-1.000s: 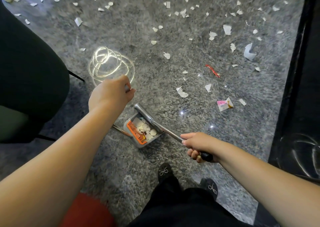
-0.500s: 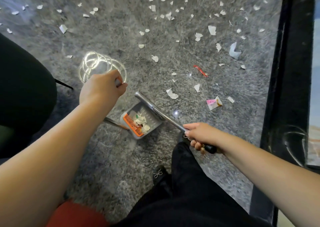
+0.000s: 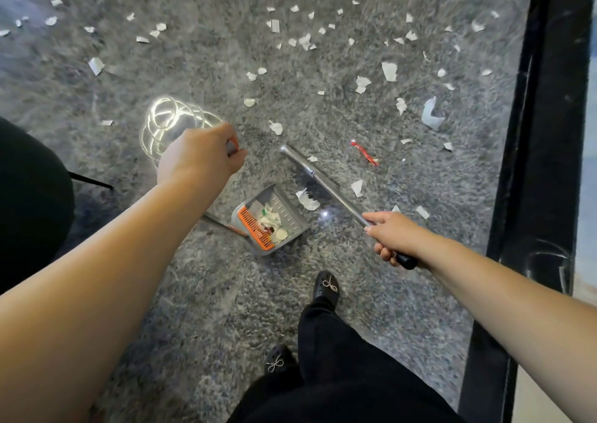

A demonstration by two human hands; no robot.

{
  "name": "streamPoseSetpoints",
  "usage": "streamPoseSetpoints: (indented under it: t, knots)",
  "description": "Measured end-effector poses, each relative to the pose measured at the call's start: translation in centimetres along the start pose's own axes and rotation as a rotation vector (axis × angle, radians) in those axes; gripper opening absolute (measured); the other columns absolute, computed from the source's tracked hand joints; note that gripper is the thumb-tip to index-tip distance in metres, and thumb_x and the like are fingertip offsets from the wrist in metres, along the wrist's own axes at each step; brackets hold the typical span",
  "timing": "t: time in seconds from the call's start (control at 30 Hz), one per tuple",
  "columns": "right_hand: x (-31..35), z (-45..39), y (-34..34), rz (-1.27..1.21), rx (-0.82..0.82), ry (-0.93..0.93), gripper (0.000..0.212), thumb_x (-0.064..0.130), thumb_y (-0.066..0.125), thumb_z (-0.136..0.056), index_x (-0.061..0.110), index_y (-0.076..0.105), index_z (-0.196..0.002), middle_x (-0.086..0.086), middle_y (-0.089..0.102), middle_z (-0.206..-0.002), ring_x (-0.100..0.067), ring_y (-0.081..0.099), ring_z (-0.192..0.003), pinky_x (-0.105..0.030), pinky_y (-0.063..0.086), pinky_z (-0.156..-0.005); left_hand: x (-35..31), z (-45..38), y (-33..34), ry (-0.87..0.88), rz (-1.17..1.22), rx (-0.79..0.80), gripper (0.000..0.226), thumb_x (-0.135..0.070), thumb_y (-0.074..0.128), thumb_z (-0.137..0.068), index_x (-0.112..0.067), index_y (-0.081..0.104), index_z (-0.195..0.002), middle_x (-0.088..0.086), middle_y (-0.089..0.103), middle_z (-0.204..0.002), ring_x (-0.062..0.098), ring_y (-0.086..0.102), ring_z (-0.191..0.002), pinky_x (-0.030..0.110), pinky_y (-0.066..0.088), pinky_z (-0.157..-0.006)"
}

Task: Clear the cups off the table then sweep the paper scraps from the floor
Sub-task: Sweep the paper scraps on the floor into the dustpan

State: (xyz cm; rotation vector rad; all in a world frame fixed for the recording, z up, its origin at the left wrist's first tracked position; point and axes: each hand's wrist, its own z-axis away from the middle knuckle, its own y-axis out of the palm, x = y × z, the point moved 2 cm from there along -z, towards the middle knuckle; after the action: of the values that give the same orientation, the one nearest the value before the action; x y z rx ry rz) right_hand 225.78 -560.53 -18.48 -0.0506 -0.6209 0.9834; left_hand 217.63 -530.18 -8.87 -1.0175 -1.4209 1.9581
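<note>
A grey dustpan [image 3: 292, 219] with an orange comb edge stands on the grey speckled floor, with several paper scraps and round bits inside it. My left hand [image 3: 200, 157] grips the top of the dustpan's long handle, above and left of the pan. My right hand [image 3: 392, 236] grips a metal broom pole [image 3: 318, 178] near its black end cap. The pole slants up-left past the pan's right side. White paper scraps [image 3: 389, 71] lie scattered over the floor ahead, one scrap [image 3: 307, 200] right at the pan's mouth. No cups are in view.
A black chair [image 3: 29, 203] stands at the left, and a black glossy strip [image 3: 539, 164] runs down the right. A red wrapper [image 3: 365, 153] lies right of the pole. A ceiling light glares off the floor [image 3: 171, 122]. My black shoes [image 3: 327, 287] stand below the pan.
The broom pole has swung away from over the dustpan to its right side. One foot has stepped forward toward the pan. Both hands keep their grips.
</note>
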Motion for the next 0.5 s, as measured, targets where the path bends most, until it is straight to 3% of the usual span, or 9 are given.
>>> streamPoseSetpoints:
  t: [0.13, 0.3, 0.4, 0.5]
  knots:
    - [2.4, -4.1, -3.3, -0.033, -0.018, 0.029, 0.047, 0.014, 0.041, -0.100, 0.025, 0.035, -0.146, -0.009, 0.046, -0.061, -0.007, 0.039, -0.027, -0.013, 0.031, -0.033, -2.0, -3.9, 0.4, -0.016, -0.020, 0.021, 0.022, -0.043, 0.059, -0.093, -0.022, 0.057, -0.091, 0.001, 0.055, -0.071, 0.023, 0.053, -0.061, 0.027, 0.036, -0.047]
    - [5.2, -8.8, -5.6, -0.015, -0.002, 0.064, 0.045, 0.018, 0.044, -0.099, 0.027, 0.039, -0.143, -0.008, 0.045, -0.059, -0.008, 0.037, -0.028, -0.013, 0.032, -0.038, -2.2, -5.9, 0.3, -0.079, -0.002, 0.019, 0.020, -0.045, 0.061, -0.091, -0.025, 0.057, -0.089, 0.003, 0.059, -0.078, 0.028, 0.058, -0.070, 0.032, 0.046, -0.055]
    - [6.8, -10.9, -5.9, 0.009, 0.033, 0.074, 0.037, 0.016, 0.044, -0.098, 0.017, 0.044, -0.135, -0.005, 0.044, -0.050, -0.010, 0.036, -0.031, -0.016, 0.031, -0.044, -2.5, -6.5, 0.6, -0.094, -0.024, 0.026, 0.021, -0.047, 0.060, -0.091, -0.026, 0.059, -0.094, -0.001, 0.055, -0.074, 0.026, 0.057, -0.067, 0.033, 0.045, -0.054]
    - [8.0, -12.3, -5.4, 0.097, 0.069, 0.100, 0.032, 0.017, 0.041, -0.100, 0.011, 0.044, -0.132, -0.008, 0.046, -0.054, -0.015, 0.039, -0.040, -0.020, 0.032, -0.047, -2.6, -7.1, 0.7, -0.079, -0.055, 0.010, 0.022, -0.048, 0.059, -0.092, -0.026, 0.058, -0.096, -0.001, 0.054, -0.070, 0.026, 0.056, -0.065, 0.033, 0.044, -0.053]
